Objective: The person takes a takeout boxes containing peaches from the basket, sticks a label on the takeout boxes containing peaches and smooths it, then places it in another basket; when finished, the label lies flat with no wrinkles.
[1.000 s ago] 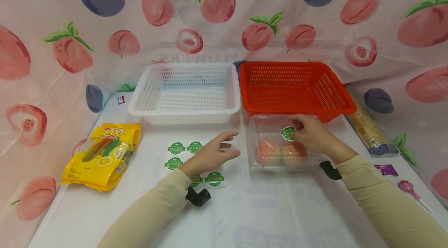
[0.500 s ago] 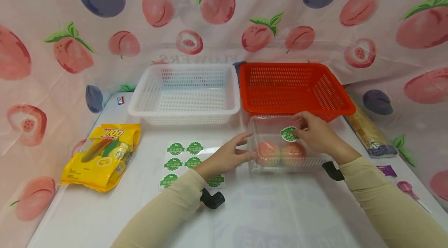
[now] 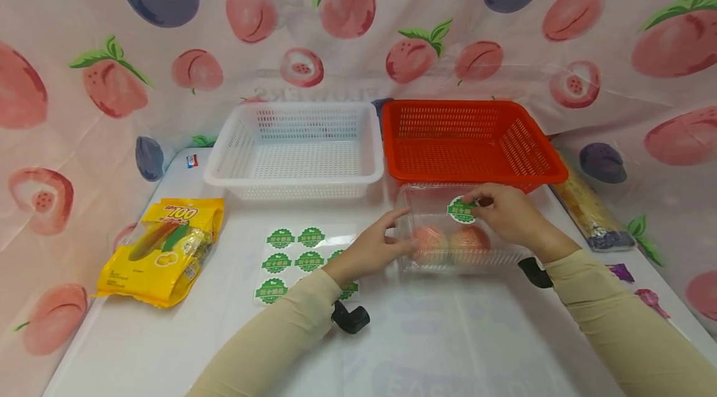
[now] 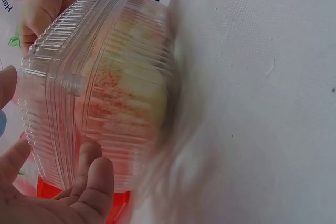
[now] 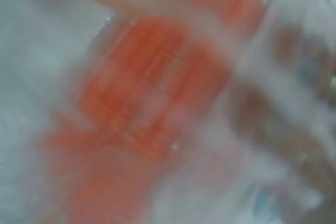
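A clear plastic clamshell box (image 3: 420,204) with two round reddish fruits (image 3: 469,242), apparently peaches, lies in front of the red basket. My right hand (image 3: 512,216) pinches a round green sticker (image 3: 460,210) by its right edge, at the lid. Whether the sticker is stuck down cannot be told. At the box's left side is my left hand (image 3: 372,251), thumb and fingers spread. In the left wrist view its fingers (image 4: 97,182) lie against the box wall. The right wrist view is badly blurred.
A sheet of green stickers (image 3: 277,263) lies under the left forearm. Behind stand a white basket (image 3: 294,182) and a red basket (image 3: 476,176). A yellow snack bag (image 3: 162,254) is at left. A long packet (image 3: 596,210), a purple sweet (image 3: 620,272) and a lollipop (image 3: 650,298) lie at right.
My left hand has moved right, from above the sticker sheet to the box's left side. The right hand has stayed over the lid with the sticker, shifting only slightly.
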### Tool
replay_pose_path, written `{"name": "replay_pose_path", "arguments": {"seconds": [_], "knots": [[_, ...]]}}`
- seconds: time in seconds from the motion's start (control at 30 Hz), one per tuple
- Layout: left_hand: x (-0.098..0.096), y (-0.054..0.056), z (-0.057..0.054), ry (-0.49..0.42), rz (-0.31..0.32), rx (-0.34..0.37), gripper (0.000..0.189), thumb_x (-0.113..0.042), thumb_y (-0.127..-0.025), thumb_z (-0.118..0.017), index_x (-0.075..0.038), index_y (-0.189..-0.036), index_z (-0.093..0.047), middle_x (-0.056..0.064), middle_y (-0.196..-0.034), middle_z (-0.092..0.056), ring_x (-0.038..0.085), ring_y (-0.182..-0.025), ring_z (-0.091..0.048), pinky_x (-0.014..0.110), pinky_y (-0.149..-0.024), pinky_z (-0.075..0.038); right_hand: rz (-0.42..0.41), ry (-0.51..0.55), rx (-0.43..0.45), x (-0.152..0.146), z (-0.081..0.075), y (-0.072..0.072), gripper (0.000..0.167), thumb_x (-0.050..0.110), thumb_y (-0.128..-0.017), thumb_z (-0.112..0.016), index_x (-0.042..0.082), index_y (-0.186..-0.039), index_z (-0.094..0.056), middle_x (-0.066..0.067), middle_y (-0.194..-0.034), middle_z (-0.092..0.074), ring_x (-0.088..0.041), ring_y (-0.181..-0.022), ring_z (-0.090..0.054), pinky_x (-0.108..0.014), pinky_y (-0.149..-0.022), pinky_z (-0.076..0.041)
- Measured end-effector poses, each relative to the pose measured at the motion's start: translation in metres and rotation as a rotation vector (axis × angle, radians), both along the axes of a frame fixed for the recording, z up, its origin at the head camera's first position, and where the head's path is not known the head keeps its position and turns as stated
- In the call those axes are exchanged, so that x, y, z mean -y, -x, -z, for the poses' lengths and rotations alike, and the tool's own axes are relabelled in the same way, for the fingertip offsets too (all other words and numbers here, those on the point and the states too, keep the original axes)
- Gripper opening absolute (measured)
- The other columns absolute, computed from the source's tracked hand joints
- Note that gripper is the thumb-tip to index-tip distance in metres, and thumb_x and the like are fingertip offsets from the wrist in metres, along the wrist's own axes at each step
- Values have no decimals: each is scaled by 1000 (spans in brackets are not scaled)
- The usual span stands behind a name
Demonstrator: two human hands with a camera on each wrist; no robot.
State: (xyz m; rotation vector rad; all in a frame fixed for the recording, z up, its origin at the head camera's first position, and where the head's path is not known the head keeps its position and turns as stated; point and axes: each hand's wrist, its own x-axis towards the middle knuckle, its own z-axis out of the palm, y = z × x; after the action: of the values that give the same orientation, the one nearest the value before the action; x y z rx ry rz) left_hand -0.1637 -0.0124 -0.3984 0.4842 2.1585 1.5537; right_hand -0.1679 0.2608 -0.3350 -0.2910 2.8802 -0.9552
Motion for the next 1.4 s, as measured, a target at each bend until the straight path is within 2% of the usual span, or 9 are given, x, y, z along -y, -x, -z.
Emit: {"name": "replay_pose_path", "arguments": {"seconds": [0.23,0.5,0.8,0.9,1.0,1.07,1.17,1.3,1.4], "knots": [[-4,0,0,14,-2,5,71,-35,-93,-70,-32,-155,-35,16,-149,-42,27,-119,-59,44,-90,-52,19,29,-72,-3,-3,1,21,3,-97,-60,1,-116,-70,-19,-113,-67,-37,-101,-61,-52,-85,-53],[-4,1,2,13,5,13,71,-33,-94,-69,-32,-155,-34,17,-148,-43,29,-119,-59,47,-92,-51,-4,33,40,-1,5,7,25,7,-98,-62,1,-121,-69,-20,-119,-65,-38,-107,-57,-53,-92,-51],[-4,0,1,0,10,22,71,-32,-93,-69,-31,-155,-33,18,-148,-42,27,-115,-60,43,-87,-52,-61,-27,-2,2,11,10,26,4,-95,-63,-1,-119,-69,-18,-112,-64,-34,-97,-55,-45,-83,-52],[-4,0,1,-12,13,24,72,-30,-93,-69,-30,-155,-33,18,-148,-42,28,-114,-60,43,-86,-53,-82,-91,-29,3,12,10,25,5,-95,-63,-1,-118,-70,-21,-115,-61,-37,-103,-52,-53,-89,-46],[-5,0,0,-9,13,28,72,-30,-93,-68,-30,-156,-32,18,-149,-41,28,-114,-60,44,-87,-53,-103,-150,-54,4,12,9,25,6,-95,-62,-1,-118,-70,-22,-117,-60,-40,-110,-50,-61,-100,-36],[-5,-1,0,-2,10,29,72,-30,-93,-68,-30,-156,-33,18,-149,-41,28,-114,-60,45,-88,-53,-106,-149,-49,5,13,10,26,6,-95,-62,-2,-118,-70,-20,-115,-63,-39,-108,-54,-63,-102,-31],[-5,-1,-1,7,7,26,72,-30,-93,-68,-30,-156,-33,18,-149,-42,29,-115,-60,46,-89,-52,-124,-126,-56,6,13,10,28,6,-94,-64,-1,-121,-68,-16,-112,-69,-34,-103,-62,-59,-103,-37],[-5,0,0,8,9,21,72,-29,-93,-68,-30,-156,-33,18,-149,-42,29,-114,-60,46,-89,-52,-160,-69,-53,9,14,9,29,6,-94,-68,1,-122,-67,-12,-111,-70,-31,-101,-65,-54,-92,-52],[-5,0,1,5,7,18,72,-30,-93,-68,-29,-156,-33,18,-148,-42,28,-113,-60,45,-89,-52,-197,-32,-43,10,14,7,27,6,-93,-70,2,-120,-68,-10,-111,-70,-30,-103,-65,-53,-94,-51]]}}
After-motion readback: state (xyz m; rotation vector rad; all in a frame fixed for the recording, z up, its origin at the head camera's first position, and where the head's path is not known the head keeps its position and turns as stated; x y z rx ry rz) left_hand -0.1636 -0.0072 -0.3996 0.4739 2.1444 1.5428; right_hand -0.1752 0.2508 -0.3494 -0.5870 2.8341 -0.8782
